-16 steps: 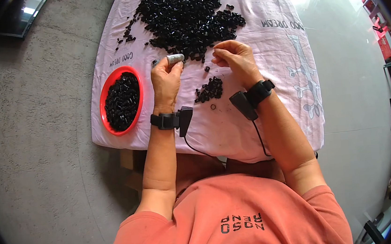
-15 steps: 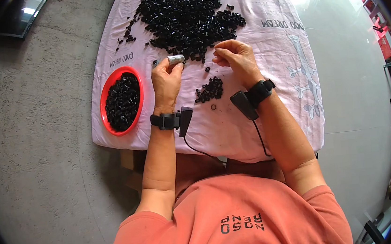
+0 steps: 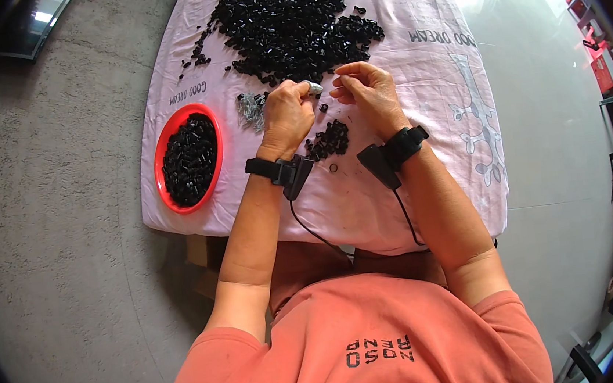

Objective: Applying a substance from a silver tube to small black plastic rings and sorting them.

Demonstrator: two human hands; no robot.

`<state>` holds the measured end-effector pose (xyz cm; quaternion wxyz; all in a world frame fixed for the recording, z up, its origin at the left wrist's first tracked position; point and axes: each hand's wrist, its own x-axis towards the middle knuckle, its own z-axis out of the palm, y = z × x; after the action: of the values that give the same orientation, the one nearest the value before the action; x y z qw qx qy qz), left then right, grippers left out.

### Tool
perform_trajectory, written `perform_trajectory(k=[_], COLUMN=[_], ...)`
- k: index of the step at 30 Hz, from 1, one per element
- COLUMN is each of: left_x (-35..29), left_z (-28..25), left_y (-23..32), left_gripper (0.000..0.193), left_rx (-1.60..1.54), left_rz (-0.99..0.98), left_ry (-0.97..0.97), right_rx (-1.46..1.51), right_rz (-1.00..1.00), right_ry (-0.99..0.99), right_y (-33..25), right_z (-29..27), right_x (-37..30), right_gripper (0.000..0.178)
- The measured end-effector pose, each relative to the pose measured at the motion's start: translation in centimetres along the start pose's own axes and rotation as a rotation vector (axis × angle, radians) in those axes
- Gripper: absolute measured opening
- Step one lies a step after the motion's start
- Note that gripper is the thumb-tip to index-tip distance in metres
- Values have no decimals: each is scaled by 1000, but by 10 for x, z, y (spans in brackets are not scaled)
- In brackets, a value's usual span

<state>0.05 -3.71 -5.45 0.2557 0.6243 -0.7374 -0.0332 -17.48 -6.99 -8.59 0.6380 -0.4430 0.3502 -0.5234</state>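
My left hand (image 3: 289, 118) is closed, with a grey wrap (image 3: 315, 87) at its fingertip end, pointing toward my other hand. What its fingers pinch, if anything, is too small to tell. Just right of it, my right hand (image 3: 375, 96) holds thumb and forefinger pressed together; any item between them cannot be made out. A big heap of small black plastic pieces (image 3: 283, 27) spreads beyond both hands. One loose black piece (image 3: 323, 108) lies between them, and a smaller pile of black pieces (image 3: 328, 140) sits nearer me. Beside my left hand is a clump of thin grey bits (image 3: 251, 110).
A red oval basin (image 3: 220, 148) full of black pieces stands at the left of the table, which is covered by a pink printed cloth (image 3: 437, 171). A small dark ring (image 3: 334, 167) lies near the smaller pile. Cables hang from the black wrist straps (image 3: 407, 145).
My left hand has moved right, close to my right hand, uncovering the clump of grey bits. My right hand has stayed nearly in place.
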Motion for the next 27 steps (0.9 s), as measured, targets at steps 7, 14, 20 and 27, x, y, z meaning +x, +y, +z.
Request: perform_trajectory(k=[7,14,20,27], left_x=[-7,-13,-14,-15], left_z=[3,12,9,8], left_y=[6,-4,3,6], left_gripper=[15,9,10,12], left_rx=[-55,-48,-13,10], left_rz=[-50,-33,-42,-49], left_ry=[-5,61,18,0], right_rx=[-27,-96,-197,-223], right_rz=[7,16,-38,-62], right_ry=[-20,-50,-59,-60], right_y=[-3,-3,4,4], right_z=[1,5,6,6], right_x=[-1,-2,-4,-4], right_gripper=[15,13,14,13])
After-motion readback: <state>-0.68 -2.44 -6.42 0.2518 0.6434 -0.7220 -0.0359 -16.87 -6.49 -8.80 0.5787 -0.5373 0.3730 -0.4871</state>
